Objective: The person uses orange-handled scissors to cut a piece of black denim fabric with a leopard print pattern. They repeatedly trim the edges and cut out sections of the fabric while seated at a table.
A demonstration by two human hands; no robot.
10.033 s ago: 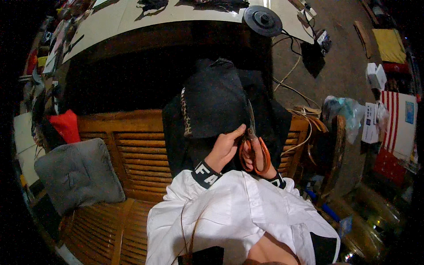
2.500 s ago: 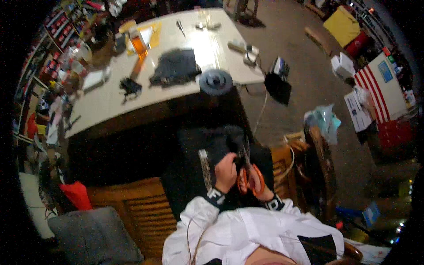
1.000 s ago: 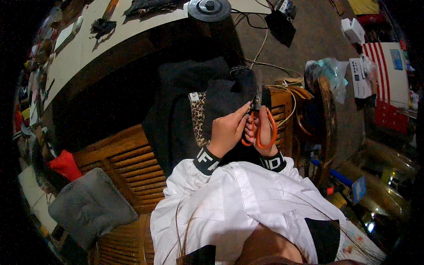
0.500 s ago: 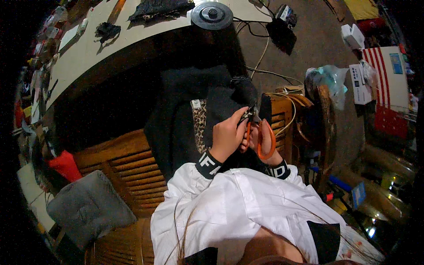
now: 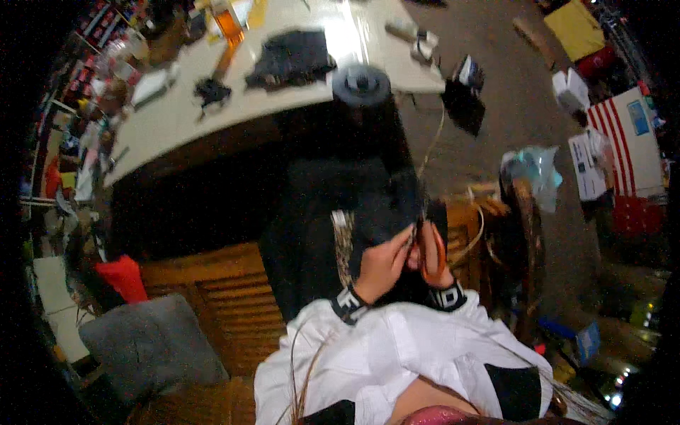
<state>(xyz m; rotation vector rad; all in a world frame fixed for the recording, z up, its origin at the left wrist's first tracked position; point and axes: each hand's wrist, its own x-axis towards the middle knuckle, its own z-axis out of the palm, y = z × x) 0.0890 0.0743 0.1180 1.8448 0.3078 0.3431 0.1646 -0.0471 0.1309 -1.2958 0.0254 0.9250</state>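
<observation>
My left hand (image 5: 381, 265) grips a fold of black fabric (image 5: 333, 212) that drapes over my lap and has a leopard-print strip (image 5: 343, 237) along one edge. My right hand (image 5: 425, 256) is closed through the orange handles of a pair of scissors (image 5: 432, 248), whose blades point up into the black fabric right beside my left fingers. Both wrists wear black cuffs with white letters under white sleeves. The blade tips are blurred against the dark cloth.
I sit on a wooden slatted bench (image 5: 219, 297) with a grey cushion (image 5: 149, 347) and a red cushion (image 5: 120, 278) to my left. Ahead stands a pale table (image 5: 212, 99) holding a round black disc (image 5: 361, 81), dark cloth (image 5: 290, 57) and small items. Boxes and bags lie right.
The view has tilted up, showing more of the table. My hands stay together on the black fabric, the scissors still at the cloth beside my left fingers.
</observation>
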